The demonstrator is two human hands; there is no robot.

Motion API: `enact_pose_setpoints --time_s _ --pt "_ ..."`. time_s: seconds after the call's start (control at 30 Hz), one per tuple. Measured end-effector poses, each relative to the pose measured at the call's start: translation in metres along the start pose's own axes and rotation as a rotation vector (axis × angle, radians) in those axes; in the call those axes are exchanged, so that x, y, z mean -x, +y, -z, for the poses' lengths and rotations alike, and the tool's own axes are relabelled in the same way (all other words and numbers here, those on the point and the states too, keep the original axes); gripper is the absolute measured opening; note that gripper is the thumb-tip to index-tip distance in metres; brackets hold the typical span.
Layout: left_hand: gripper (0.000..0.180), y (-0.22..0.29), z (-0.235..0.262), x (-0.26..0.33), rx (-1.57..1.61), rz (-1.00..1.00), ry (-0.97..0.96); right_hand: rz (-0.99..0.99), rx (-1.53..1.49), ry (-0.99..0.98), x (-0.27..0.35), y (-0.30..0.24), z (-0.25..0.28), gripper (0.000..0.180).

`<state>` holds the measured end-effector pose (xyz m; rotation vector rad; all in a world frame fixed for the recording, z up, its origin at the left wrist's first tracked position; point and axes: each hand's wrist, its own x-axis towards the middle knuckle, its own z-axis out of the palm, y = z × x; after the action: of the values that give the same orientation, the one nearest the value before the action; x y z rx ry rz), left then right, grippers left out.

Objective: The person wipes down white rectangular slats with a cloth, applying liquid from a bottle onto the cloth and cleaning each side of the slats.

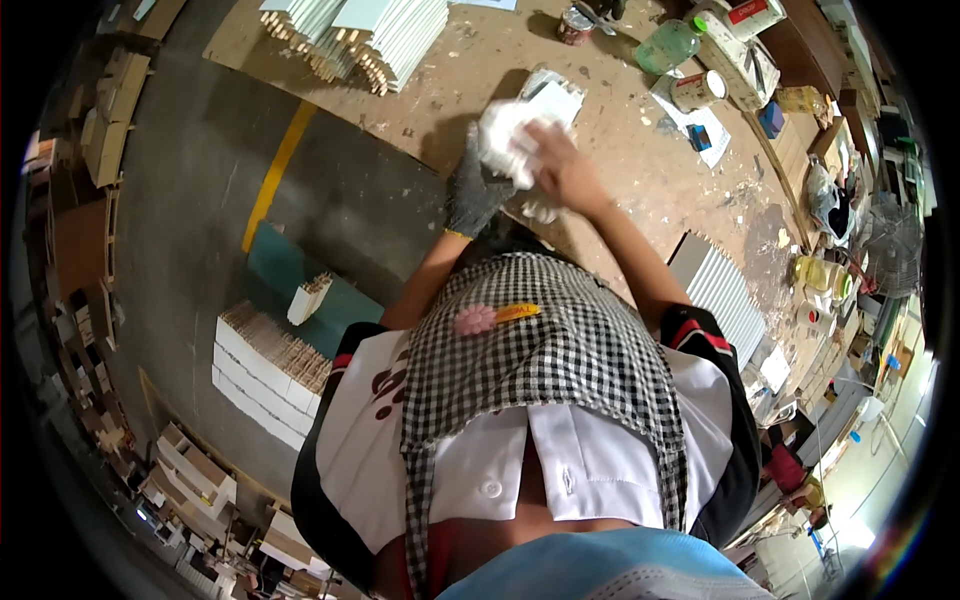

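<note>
My right hand (572, 172), bare and slightly blurred, presses a crumpled white cloth (508, 135) with its fingers closed on it. Beneath the cloth lies a small stack of white-faced pieces (556, 102), its far end showing past the cloth. My left hand (470, 190) wears a dark grey knitted glove and grips the left side of the stack, near the table's edge. The cloth hides most of the left fingertips and the middle of the stack.
Bundles of white strips (385, 40) lie at the far left of the stained worktable (450, 110). An open can (575, 25), a green bottle (668, 45) and a white tub (698, 92) stand far right. Grey-white strips (715, 290) lie nearer right. Stacked boards (265, 370) stand left on the floor.
</note>
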<state>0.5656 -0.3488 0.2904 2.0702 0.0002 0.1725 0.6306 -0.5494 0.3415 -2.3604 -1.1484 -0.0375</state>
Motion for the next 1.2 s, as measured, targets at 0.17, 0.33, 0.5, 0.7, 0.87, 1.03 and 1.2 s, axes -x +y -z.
enact_pose_setpoints --time_s 0.17,0.33,0.5,0.7,0.87,1.03,1.2 --pt "0.099 0.021 0.005 -0.004 -0.136 0.286 0.008 -0.202 0.075 0.043 -0.015 -0.022 -0.011 0.047" --pt "0.095 -0.031 -0.007 0.002 0.248 0.075 0.011 -0.001 0.034 -0.099 -0.023 -0.042 -0.013 0.038" --pt "0.116 0.007 0.012 -0.006 0.001 0.040 -0.027 -0.273 0.041 0.364 -0.036 0.078 -0.026 0.035" --pt "0.104 0.046 0.024 -0.028 -0.644 -0.234 -0.044 -0.621 0.146 0.351 -0.061 0.093 0.038 0.029" --pt "0.088 0.070 0.049 -0.058 -0.575 0.072 -0.439 -0.311 -0.009 0.667 -0.045 -0.034 0.073 0.018" --pt "0.077 0.021 -0.002 -0.062 -0.665 -0.285 0.008 -0.550 -0.326 0.730 -0.030 -0.056 0.065 0.018" --pt "0.070 0.059 0.021 -0.075 -0.529 0.085 -0.262 -0.450 -0.182 0.780 -0.014 -0.049 0.085 0.017"
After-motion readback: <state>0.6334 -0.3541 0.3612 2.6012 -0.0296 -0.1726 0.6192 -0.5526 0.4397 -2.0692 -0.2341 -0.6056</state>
